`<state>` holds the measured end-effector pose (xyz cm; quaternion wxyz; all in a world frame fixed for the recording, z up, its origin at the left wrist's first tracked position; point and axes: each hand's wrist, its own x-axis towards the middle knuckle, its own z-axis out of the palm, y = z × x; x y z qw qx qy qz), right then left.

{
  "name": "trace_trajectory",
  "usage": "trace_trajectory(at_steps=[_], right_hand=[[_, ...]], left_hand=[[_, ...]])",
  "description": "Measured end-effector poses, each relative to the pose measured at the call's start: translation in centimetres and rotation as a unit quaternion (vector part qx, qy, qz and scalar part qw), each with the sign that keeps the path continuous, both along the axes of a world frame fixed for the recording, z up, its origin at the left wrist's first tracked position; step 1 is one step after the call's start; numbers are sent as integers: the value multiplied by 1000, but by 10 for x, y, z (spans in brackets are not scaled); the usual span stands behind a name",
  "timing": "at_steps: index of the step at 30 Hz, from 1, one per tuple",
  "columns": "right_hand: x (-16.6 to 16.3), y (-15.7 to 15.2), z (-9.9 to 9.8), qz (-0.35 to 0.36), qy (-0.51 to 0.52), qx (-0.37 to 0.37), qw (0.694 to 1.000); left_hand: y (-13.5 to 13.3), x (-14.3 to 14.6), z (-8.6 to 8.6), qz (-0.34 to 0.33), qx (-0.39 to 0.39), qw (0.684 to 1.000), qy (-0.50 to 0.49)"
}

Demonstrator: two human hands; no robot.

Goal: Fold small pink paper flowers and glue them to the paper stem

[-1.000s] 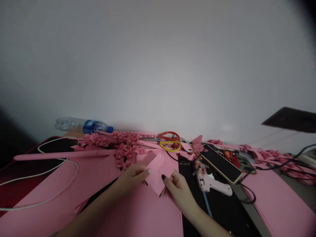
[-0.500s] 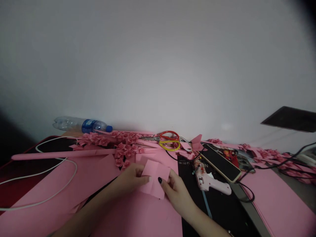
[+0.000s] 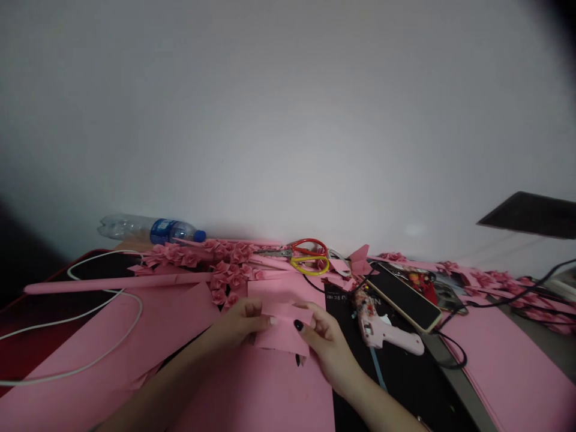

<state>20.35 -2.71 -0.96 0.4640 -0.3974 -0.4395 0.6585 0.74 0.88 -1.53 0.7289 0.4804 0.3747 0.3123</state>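
Observation:
A small piece of pink paper (image 3: 282, 337) with a crease across it is held up between my two hands, over larger pink sheets (image 3: 252, 393). My left hand (image 3: 245, 324) pinches its left side, thumb on top. At its right side my right hand (image 3: 326, 339) is closed on the paper, with the dark-nailed thumb pressing the front and the other fingers partly hidden behind. Just beyond my hands lies a cluster of folded pink paper flowers (image 3: 229, 273).
Scissors (image 3: 310, 257) with red and yellow handles lie near the wall. To the right are a pink glue gun (image 3: 391, 336), a phone (image 3: 405, 297) and stacked pink sheets (image 3: 517, 366). A plastic bottle (image 3: 153, 229), a rolled pink paper tube (image 3: 117, 283) and a white cable (image 3: 135, 315) are left.
The pink paper has been turned in my hands: its crease now runs side to side rather than up and down. Both hands stay in nearly the same place.

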Motion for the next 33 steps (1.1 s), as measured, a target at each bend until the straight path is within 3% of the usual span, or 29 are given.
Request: trace_trajectory(at_steps=[5, 9, 14, 17, 22, 33], right_hand=[[1, 2, 3, -14, 48, 6, 999], [-1, 4, 7, -17, 86, -25, 996], [1, 6, 5, -12, 138, -17, 990], [1, 5, 2, -11, 141, -18, 990], [-1, 5, -1, -10, 40, -9, 999], [-3, 7, -1, 9, -32, -9, 999]], left_hand=[[-3, 2, 10, 49, -112, 992, -43], [-5, 2, 20, 55, -132, 988, -62], [-5, 2, 21, 40, -167, 979, -111], [-6, 4, 21, 44, -140, 986, -80], [-6, 5, 19, 30, -60, 998, -7], [-4, 6, 13, 15, 22, 995, 97]])
